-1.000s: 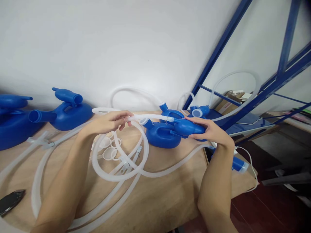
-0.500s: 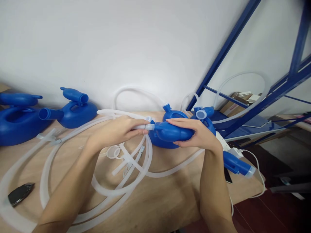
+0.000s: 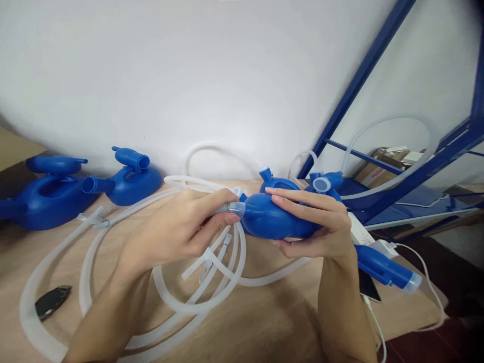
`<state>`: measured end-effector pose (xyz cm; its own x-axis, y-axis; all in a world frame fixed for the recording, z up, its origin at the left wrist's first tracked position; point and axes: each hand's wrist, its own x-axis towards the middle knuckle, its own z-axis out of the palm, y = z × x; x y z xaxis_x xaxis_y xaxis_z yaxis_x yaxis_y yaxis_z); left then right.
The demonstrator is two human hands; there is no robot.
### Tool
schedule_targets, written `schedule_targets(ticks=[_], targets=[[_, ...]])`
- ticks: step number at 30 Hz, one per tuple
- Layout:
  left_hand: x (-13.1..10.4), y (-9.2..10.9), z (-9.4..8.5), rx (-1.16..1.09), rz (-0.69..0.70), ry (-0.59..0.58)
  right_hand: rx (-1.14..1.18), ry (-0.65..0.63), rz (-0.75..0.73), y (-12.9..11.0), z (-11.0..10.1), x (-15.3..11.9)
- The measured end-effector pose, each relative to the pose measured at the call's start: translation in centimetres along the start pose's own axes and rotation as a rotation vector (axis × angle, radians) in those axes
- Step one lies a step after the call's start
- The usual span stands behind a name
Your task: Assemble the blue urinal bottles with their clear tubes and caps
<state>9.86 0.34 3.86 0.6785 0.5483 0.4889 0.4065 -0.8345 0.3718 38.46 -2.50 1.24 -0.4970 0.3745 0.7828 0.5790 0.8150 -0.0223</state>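
Observation:
My left hand pinches the end of a clear plastic tube between thumb and fingers. That tube end meets the narrow nozzle of a blue urinal funnel, a rounded hollow plastic piece lying sideways. Around the wide end of the funnel wraps my right hand, with long fingers over the top and the thumb beneath. Whether the tube is pushed fully over the nozzle I cannot tell. Just behind the hands stands a blue urinal bottle, partly hidden. Loops of clear tubing lie below the hands.
Two more blue urinal bottles with funnels on top sit at the left. A black object lies at the front left. To the right are another blue funnel, a phone, a power strip and a blue metal rack.
The hands and the funnel have come closer to the camera, the funnel now looking larger. The whole view has shifted slightly, with the bottles appearing further right. Both grips stay.

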Motion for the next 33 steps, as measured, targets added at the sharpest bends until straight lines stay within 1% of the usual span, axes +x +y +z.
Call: schedule_targets(ticks=[3, 5, 7, 9, 14, 17, 19, 21, 24, 26, 29, 33], targets=[[0.3, 0.5, -0.7, 0.024, 0.005, -0.052, -0.064, 0.021, -0.035, -0.7, -0.2, 0.5], [0.6, 0.7, -0.9, 0.025, 0.028, -0.061, -0.102, 0.036, -0.048, -0.9, -0.3, 0.7], [1.0, 0.6, -0.7, 0.024, 0.045, -0.055, -0.116, 0.037, -0.077, -1.0, -0.5, 0.7], [1.3, 0.4, -0.1, 0.007, 0.055, -0.055, -0.13, 0.008, -0.083, -0.8, -0.7, 0.5], [2.4, -0.7, 2.3, -0.113, 0.041, -0.063, -0.141, -0.081, -0.053, 0.2, -1.0, 0.0], [3.0, -1.6, 3.0, -0.213, 0.031, -0.016, -0.124, -0.091, -0.019, 1.1, -0.8, -0.1], [3.1, -2.1, 2.9, -0.239, 0.038, 0.054, -0.101, -0.043, 0.024, 1.8, -0.3, 0.0], [3.0, -2.6, 2.6, -0.231, 0.052, 0.109, -0.054, 0.056, 0.07, 2.7, 0.4, 0.0], [2.6, -3.2, 2.4, -0.218, 0.089, 0.131, 0.106, 0.243, 0.112, 4.0, 1.6, 0.0], [2.4, -3.5, 2.5, -0.207, 0.102, 0.13, 0.215, 0.325, 0.119, 4.6, 2.4, -0.1], [2.4, -3.8, 2.8, -0.182, 0.089, 0.117, 0.246, 0.336, 0.103, 4.7, 2.8, -0.1], [2.4, -3.7, 2.9, -0.226, 0.063, 0.066, 0.113, 0.296, 0.04, 3.8, 2.1, -0.2]])
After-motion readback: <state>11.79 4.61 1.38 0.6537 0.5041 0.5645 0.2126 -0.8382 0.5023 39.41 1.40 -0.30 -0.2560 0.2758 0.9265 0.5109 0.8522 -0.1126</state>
